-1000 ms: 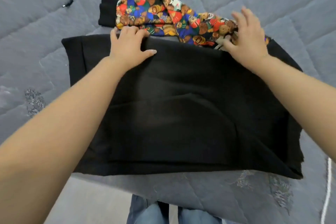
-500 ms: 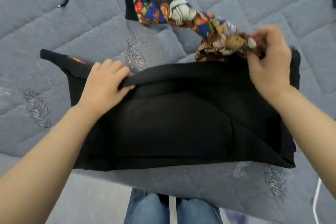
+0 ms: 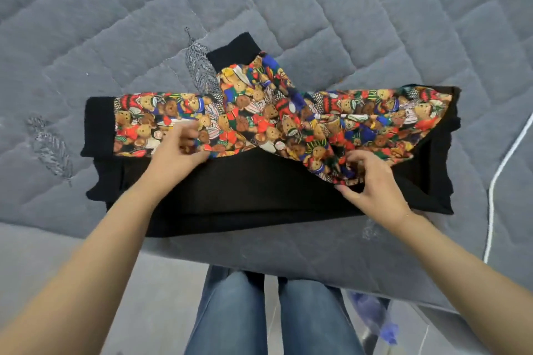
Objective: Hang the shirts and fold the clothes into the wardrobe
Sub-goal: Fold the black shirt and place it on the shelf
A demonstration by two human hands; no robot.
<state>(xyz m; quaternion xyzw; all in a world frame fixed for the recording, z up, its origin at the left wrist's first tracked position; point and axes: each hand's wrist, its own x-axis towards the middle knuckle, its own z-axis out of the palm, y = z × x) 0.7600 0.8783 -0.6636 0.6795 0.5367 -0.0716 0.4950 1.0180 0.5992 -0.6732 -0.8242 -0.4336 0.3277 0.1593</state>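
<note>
Left hand (image 3: 176, 153) first: its fingers are curling down and pinching the lower edge of the left printed sleeve (image 3: 161, 124), thumb tucked against the cloth. Over on the other side, the right hand (image 3: 372, 179) is doing the same job, fingers bent and gripping a bunched fold of the right printed sleeve (image 3: 372, 121) near its lower edge, with the thumb lying on the black cloth beneath. Both sleeves, covered in a bright teddy-bear print, are lying crossed over the top of the black garment body (image 3: 259, 190), meeting around the middle, and a black cuff (image 3: 99, 124) is showing at the far left end. A second black cuff (image 3: 233, 50) is poking out beyond the crossing, onto the bedding. The whole garment is sitting folded flat near the front edge of the grey quilted bed cover (image 3: 346, 23). A white cord (image 3: 501, 170) is trailing down the cover on the right. Below the bed edge, the person's legs in blue jeans (image 3: 271, 311) are showing.
</note>
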